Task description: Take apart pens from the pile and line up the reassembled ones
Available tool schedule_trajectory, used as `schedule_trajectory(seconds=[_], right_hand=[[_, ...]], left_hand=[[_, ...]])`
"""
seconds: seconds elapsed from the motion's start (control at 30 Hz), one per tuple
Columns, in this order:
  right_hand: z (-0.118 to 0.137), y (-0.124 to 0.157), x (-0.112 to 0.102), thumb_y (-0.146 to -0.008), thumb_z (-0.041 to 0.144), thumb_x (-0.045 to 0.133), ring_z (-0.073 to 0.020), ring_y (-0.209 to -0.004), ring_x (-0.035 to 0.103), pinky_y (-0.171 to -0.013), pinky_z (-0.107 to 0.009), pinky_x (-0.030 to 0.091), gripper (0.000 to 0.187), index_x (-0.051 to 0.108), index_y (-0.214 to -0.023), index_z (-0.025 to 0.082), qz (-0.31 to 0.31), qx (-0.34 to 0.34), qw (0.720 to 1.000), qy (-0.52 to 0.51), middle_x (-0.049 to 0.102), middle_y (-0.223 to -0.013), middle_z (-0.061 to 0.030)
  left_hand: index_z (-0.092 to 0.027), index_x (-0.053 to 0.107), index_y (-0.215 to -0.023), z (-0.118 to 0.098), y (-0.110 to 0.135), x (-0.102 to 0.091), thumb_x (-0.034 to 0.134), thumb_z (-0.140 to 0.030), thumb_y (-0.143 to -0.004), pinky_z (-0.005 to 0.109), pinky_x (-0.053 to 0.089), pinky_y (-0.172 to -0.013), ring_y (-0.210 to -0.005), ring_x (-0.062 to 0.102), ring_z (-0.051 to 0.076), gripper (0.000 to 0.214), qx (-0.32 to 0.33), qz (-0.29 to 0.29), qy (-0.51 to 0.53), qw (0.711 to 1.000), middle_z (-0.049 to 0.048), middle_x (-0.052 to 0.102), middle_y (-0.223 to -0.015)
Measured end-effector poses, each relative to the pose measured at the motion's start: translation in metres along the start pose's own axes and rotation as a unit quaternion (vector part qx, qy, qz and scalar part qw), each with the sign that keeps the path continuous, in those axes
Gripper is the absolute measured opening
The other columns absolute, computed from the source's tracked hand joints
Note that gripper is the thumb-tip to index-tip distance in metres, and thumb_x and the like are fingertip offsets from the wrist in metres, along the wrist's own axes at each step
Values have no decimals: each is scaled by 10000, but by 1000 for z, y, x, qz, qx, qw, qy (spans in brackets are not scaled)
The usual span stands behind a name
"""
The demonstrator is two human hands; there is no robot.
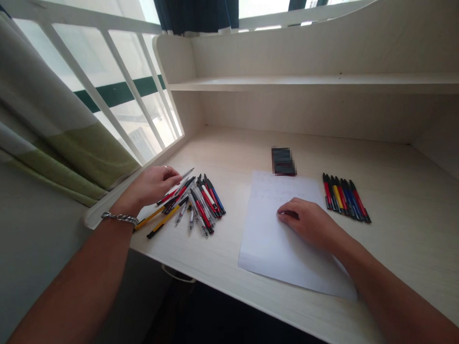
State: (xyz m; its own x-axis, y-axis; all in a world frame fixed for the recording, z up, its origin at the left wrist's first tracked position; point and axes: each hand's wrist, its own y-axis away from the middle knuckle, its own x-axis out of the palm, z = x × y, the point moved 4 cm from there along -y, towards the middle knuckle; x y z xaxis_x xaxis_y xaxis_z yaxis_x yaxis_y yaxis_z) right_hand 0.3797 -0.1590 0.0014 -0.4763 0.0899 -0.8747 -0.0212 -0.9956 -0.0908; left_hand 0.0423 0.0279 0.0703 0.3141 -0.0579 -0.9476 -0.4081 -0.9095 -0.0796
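Note:
My left hand [156,185], with a chain bracelet at the wrist, reaches the left end of a loose pile of pens [200,203]. Its fingers are curled down, and a clear pen [187,173] sticks out from the fingertips, seemingly pinched there. The pile mixes clear, red, blue, black and yellow pens lying at different angles. My right hand [303,219] rests on a white sheet of paper [266,241], thumb and fingers closed in a loose pinch with no object showing. Faint writing marks the top of the sheet.
Right of the paper, several capped pens [344,197] lie side by side in a row. A blurred dark object [284,161] sits behind the sheet. A shelf [305,81] crosses the desk's back; a railing and a curtain [60,128] border the left.

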Motion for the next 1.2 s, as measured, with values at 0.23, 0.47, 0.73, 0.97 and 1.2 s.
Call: schedule_trajectory(seconds=[0.23, 0.47, 0.73, 0.97, 1.2], right_hand=[[2, 3, -4, -869, 260, 542, -170, -833, 617, -781, -273, 449, 196, 731, -921, 242, -5, 2, 1000, -9, 691, -947, -42], [-3, 9, -18, -852, 223, 558, -167, -833, 626, -757, -260, 448, 190, 745, -883, 238, 25, 6, 1000, -12, 712, -933, -31], [-21, 16, -32, -843, 279, 582, -178, -778, 645, -722, -264, 450, 178, 750, -891, 249, 71, 53, 996, -6, 734, -922, -39], [-24, 17, -39, -839, 288, 589, -176, -764, 643, -670, -256, 440, 170, 747, -872, 236, 57, 86, 995, -4, 734, -878, -44], [-23, 13, -38, -861, 288, 562, -179, -784, 641, -670, -258, 432, 199, 739, -920, 218, 15, 83, 996, -7, 730, -899, -57]], left_hand=[[-208, 710, -850, -113, -5, 27, 519, -455, -821, 278, 395, -618, -687, 601, 176, 313, 128, 10, 57, 990, 25, 705, -765], [-197, 713, -876, -203, -10, 98, 584, -358, -846, 274, 418, -652, -734, 621, 185, 209, 246, 25, 97, 964, 49, 717, -797], [-215, 709, -849, -236, -16, 130, 580, -349, -856, 280, 401, -626, -721, 616, 189, 186, 265, 43, 111, 957, 41, 714, -789], [-211, 711, -855, -234, -20, 130, 582, -368, -845, 277, 412, -642, -739, 624, 182, 203, 242, 48, 142, 959, 31, 717, -804], [-190, 654, -927, -239, -17, 138, 576, -396, -833, 259, 420, -595, -646, 615, 159, 239, 183, 73, 192, 961, 33, 703, -756]])
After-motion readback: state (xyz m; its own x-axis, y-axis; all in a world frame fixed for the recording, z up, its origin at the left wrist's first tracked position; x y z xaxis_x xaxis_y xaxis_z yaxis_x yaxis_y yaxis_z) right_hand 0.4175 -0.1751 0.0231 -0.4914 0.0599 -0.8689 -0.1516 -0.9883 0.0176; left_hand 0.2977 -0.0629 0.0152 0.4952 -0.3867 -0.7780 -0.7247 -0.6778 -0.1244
